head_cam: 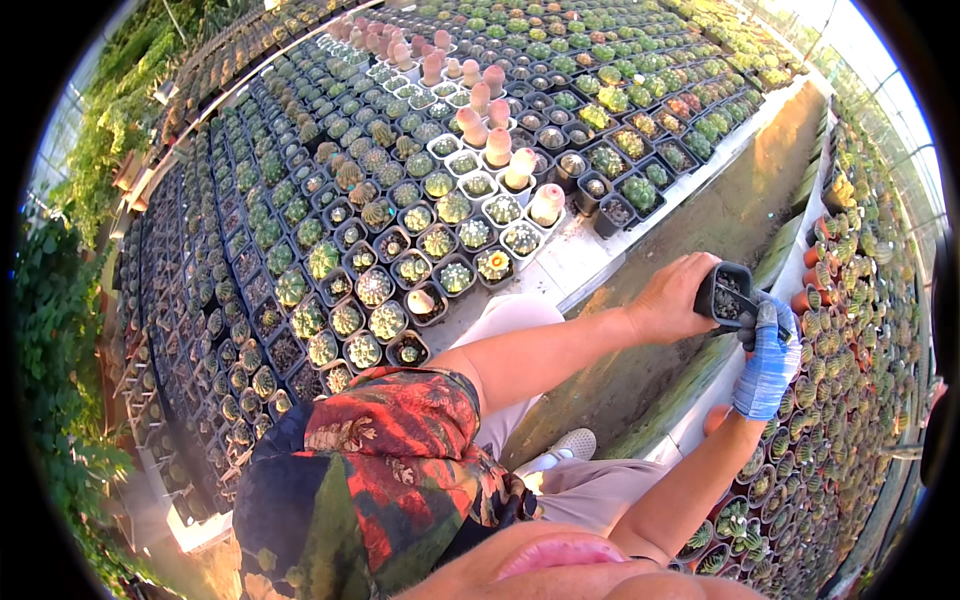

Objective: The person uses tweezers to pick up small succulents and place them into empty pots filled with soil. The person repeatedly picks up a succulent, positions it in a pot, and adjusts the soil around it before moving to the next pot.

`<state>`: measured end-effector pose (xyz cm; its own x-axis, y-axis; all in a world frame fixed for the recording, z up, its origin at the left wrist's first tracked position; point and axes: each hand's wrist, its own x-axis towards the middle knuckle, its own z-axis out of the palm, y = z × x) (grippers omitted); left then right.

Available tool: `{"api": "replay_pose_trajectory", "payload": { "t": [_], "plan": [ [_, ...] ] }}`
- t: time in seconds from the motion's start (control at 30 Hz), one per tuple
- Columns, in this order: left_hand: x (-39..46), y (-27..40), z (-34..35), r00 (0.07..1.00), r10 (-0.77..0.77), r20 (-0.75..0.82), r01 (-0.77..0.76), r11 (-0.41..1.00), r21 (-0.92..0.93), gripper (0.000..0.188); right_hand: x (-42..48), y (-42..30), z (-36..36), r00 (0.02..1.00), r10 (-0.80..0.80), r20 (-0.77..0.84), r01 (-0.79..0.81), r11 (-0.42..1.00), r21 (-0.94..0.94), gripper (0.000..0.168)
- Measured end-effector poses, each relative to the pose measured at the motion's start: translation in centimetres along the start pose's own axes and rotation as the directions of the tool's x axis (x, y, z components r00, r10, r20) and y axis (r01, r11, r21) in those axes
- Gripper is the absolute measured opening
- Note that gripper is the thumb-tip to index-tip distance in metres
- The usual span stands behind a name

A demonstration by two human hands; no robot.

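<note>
My bare left hand grips a small square black plastic pot by its side, tilted so that its mouth faces me. Loose, gritty soil shows inside it. On my right hand is a blue and white knitted glove with dark grey fingertips. Those fingers close around a slim dark tool at the pot's rim, its flat end reaching into the pot. The fingers hide part of the tool, so its exact kind cannot be told. Both hands are above the edge of the right-hand bed.
Potted cacti in black and white square pots crowd the left bed, some pinkish and columnar. A pale ledge borders it. Between the beds runs a dirt path. Striped small cacti in round pots fill the right side.
</note>
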<state>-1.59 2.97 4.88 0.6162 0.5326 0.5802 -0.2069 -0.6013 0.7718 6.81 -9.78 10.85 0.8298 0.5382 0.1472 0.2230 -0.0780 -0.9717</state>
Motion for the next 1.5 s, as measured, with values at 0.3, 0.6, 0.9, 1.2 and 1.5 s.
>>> {"api": "replay_pose_trajectory", "payload": {
  "t": [0.3,0.6,0.9,1.2,1.5],
  "plan": [
    [0.2,-0.8,-0.2,0.998,0.061,-0.022,-0.061,0.998,-0.002,0.054,1.1,1.0,0.6,0.995,-0.094,0.024,0.093,0.995,0.038,0.020],
    [0.0,-0.3,0.0,1.000,-0.028,-0.014,0.028,0.999,-0.020,0.053,0.0,-0.2,0.7,0.999,-0.017,0.030,0.018,1.000,-0.001,0.020],
    [-0.1,-0.1,-0.2,0.999,-0.044,-0.028,0.045,0.999,0.008,0.053,0.5,0.5,-0.6,0.994,-0.056,0.098,0.062,0.997,-0.053,0.020],
    [0.1,-0.3,-0.3,0.987,-0.158,-0.017,0.157,0.987,-0.030,0.054,0.4,0.3,-1.5,0.988,-0.042,0.149,0.056,0.994,-0.093,0.019],
    [0.2,-0.4,0.1,0.995,-0.095,-0.042,0.095,0.995,-0.009,0.056,0.9,1.1,-2.2,0.994,-0.076,0.072,0.083,0.992,-0.096,0.023]
  ]
}}
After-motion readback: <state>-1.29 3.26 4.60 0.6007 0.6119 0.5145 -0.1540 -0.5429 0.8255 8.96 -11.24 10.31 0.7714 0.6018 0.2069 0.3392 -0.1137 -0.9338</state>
